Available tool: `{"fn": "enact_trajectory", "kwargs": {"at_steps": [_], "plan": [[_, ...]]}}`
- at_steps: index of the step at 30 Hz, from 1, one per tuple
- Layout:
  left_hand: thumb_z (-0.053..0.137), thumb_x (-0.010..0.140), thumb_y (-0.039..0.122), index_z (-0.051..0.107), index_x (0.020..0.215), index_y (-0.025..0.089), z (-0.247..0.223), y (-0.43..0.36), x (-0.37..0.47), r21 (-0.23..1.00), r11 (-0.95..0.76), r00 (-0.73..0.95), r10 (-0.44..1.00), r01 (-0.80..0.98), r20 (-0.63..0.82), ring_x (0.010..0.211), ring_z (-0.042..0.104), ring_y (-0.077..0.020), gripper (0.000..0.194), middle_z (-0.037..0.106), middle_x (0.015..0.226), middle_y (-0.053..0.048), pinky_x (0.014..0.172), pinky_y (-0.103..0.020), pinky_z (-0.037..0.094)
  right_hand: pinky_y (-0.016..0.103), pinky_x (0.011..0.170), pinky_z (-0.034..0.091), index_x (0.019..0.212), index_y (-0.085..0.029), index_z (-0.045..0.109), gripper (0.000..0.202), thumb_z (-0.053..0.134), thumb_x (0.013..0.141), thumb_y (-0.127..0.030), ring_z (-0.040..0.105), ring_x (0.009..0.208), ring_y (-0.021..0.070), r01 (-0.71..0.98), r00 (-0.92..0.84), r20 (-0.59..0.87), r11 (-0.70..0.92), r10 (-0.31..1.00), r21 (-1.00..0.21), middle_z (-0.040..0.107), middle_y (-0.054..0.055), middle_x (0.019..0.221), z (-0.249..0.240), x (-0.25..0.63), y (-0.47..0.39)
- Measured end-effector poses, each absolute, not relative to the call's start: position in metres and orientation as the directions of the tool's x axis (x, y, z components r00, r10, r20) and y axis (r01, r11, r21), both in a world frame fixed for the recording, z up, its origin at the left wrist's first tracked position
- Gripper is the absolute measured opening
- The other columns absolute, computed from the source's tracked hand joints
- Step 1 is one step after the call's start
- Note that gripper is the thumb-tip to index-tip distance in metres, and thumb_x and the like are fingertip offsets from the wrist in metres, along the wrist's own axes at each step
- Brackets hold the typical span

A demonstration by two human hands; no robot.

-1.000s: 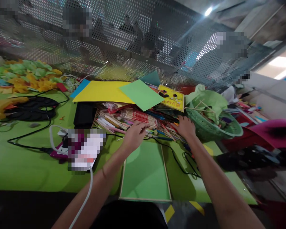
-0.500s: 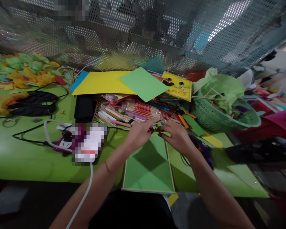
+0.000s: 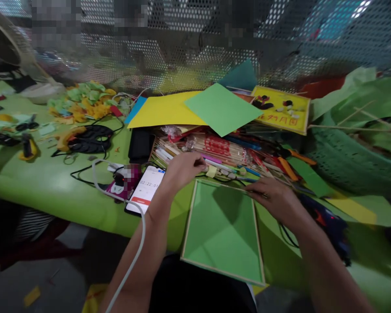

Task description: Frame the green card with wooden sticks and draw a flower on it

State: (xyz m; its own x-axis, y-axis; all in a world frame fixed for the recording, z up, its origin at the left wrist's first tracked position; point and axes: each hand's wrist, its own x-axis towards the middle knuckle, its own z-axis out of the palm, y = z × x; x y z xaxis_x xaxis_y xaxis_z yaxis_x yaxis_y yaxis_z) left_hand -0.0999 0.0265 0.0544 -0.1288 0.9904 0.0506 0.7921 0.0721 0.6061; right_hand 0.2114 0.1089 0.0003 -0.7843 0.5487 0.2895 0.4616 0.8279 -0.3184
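Note:
A green sheet edged with thin wooden sticks (image 3: 223,234) lies at the table's front edge, before my body. My left hand (image 3: 184,170) is closed in a pinch just beyond its upper left corner, beside a small pale yellow piece (image 3: 211,171). Whatever the left fingertips hold is too small to make out. My right hand (image 3: 276,198) is at the upper right corner of the edged sheet, thumb and fingers pressed together. Its fingertips hide what lies between them. Just behind both hands are pens and a plastic-wrapped bundle of sticks (image 3: 220,148).
A phone (image 3: 146,189) with a white cable lies left, by a purple power strip (image 3: 125,180). Behind are yellow card (image 3: 163,108), a light green sheet (image 3: 223,108) and a yellow framed picture (image 3: 282,111). Orange-handled pliers (image 3: 295,156) and a green basket (image 3: 345,156) stand right.
My hands, together over the sheet's top edge before, are now apart: the left over the pens, the right at the upper right corner. The view has turned left.

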Motion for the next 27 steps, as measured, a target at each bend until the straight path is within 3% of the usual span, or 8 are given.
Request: {"fn": "enact_trajectory", "kwargs": {"at_steps": [5, 17, 27], "plan": [[0.070, 0.086, 0.023, 0.078, 0.086, 0.024, 0.044, 0.030, -0.097, 0.479, 0.075, -0.072, 0.997, 0.875, -0.025, 0.089, 0.072, -0.0218, 0.008, 0.080, 0.098, -0.003, 0.077, -0.028, 0.049, 0.040, 0.075, 0.052, 0.094, -0.025, 0.078, 0.024, 0.056, 0.099, -0.033, 0.067, 0.084, 0.0271, 0.473, -0.787, 0.260, 0.818, 0.559, -0.327, 0.072, 0.008, 0.086, -0.005, 0.207, 0.107], [0.068, 0.081, 0.015, 0.077, 0.082, 0.024, 0.038, 0.031, -0.085, 0.351, -0.033, 0.071, 0.993, 0.936, -0.098, 0.092, 0.072, -0.0230, 0.013, 0.078, 0.090, -0.002, 0.080, -0.028, 0.050, 0.041, 0.075, 0.051, 0.095, -0.025, 0.078, 0.021, 0.057, 0.096, -0.027, 0.067, 0.085, 0.0277, 0.507, -0.786, 0.230, 0.811, 0.574, -0.293, 0.073, 0.008, 0.086, -0.010, 0.197, 0.106], [0.064, 0.082, 0.014, 0.075, 0.086, 0.022, 0.028, 0.038, -0.082, 0.274, -0.085, 0.114, 0.989, 0.958, -0.092, 0.096, 0.070, -0.0268, 0.014, 0.078, 0.094, -0.006, 0.082, -0.032, 0.049, 0.040, 0.084, 0.051, 0.091, -0.024, 0.076, 0.015, 0.061, 0.094, -0.027, 0.070, 0.093, 0.0278, 0.602, -0.666, 0.293, 0.726, 0.686, -0.332, 0.077, 0.007, 0.091, 0.021, 0.221, 0.112]]}}
